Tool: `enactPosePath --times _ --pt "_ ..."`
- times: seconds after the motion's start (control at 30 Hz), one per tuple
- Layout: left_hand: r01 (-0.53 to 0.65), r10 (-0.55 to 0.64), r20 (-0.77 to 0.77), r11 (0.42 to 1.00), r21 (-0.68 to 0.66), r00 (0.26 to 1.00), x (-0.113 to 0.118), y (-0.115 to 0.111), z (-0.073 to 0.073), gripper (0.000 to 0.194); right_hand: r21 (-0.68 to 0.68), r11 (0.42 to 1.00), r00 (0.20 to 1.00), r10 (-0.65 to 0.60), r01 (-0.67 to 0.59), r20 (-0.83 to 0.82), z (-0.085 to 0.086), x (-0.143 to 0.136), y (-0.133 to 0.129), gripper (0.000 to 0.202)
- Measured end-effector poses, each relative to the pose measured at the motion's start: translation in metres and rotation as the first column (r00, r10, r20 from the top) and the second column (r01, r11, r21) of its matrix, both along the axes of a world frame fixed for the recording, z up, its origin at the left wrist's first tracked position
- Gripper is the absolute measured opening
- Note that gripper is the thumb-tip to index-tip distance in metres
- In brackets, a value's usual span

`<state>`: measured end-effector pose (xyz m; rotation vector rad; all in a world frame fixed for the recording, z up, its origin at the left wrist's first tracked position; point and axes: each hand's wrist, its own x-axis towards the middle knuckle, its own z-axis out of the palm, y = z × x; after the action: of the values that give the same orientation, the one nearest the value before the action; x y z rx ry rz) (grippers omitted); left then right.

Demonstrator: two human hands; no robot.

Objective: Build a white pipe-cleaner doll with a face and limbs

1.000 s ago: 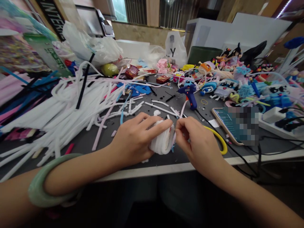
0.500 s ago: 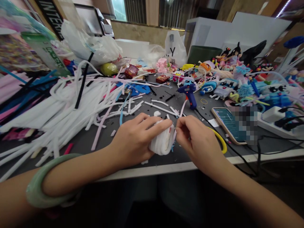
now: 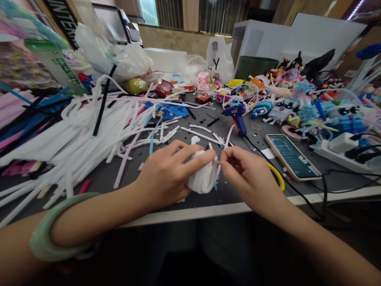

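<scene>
My left hand (image 3: 171,171) is wrapped over a box-shaped bundle of white pipe cleaners (image 3: 202,178) near the table's front edge. A bit of red print shows at the bundle's upper right. Fingers pinched together, my right hand (image 3: 248,174) is just right of the bundle; a thin pale end seems to run from its fingertips toward the bundle, though what it grips is too small to make out. Behind the right hand, a pale pink pipe cleaner (image 3: 228,136) lies slanting up toward a blue hot glue gun (image 3: 238,117).
Loose white pipe cleaners (image 3: 98,127) spread across the left of the table. At the right lie a phone (image 3: 293,157), a power strip (image 3: 342,155) and black cords. Several plush-like figures (image 3: 282,109) crowd the back right. A yellow curved piece (image 3: 277,176) is beside my right wrist.
My right hand has shifted very slightly right, away from the white bundle. My left hand keeps its hold, with the bundle almost unmoved.
</scene>
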<state>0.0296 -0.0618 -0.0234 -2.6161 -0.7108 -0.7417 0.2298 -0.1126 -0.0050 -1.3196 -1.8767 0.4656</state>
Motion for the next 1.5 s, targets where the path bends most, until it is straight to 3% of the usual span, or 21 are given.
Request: enactPosePath --times 0.17,0.43,0.7,1.17,1.5 --pt "0.003 -0.003 0.000 1.000 -0.001 1.000 -0.0003 0.0008 -0.0005 0.054 -0.147 0.987 0.990 0.049 -0.068 -0.133 0.0019 0.0021 0.0012 0.013" --pt "0.023 -0.023 0.013 1.000 -0.021 1.000 -0.0001 0.0003 -0.0012 0.057 -0.008 1.000 1.000 0.023 -0.023 -0.015 0.0009 0.0044 0.0036 0.013" --pt "0.037 -0.037 0.015 0.999 -0.035 0.999 0.0007 0.0010 -0.0014 0.057 0.034 0.999 0.999 0.009 -0.010 0.031 -0.0005 0.0054 0.0054 0.013" --pt "0.036 -0.036 0.007 0.999 -0.039 0.999 -0.0004 0.0000 -0.0025 0.059 -0.015 1.000 1.000 0.009 -0.009 0.019 -0.0020 0.0074 0.0075 0.013" --pt "0.023 -0.023 -0.006 0.998 -0.051 1.000 0.0006 0.0018 0.0001 0.056 -0.162 0.984 0.992 0.054 -0.073 -0.115 0.0030 0.0065 0.0011 0.013"
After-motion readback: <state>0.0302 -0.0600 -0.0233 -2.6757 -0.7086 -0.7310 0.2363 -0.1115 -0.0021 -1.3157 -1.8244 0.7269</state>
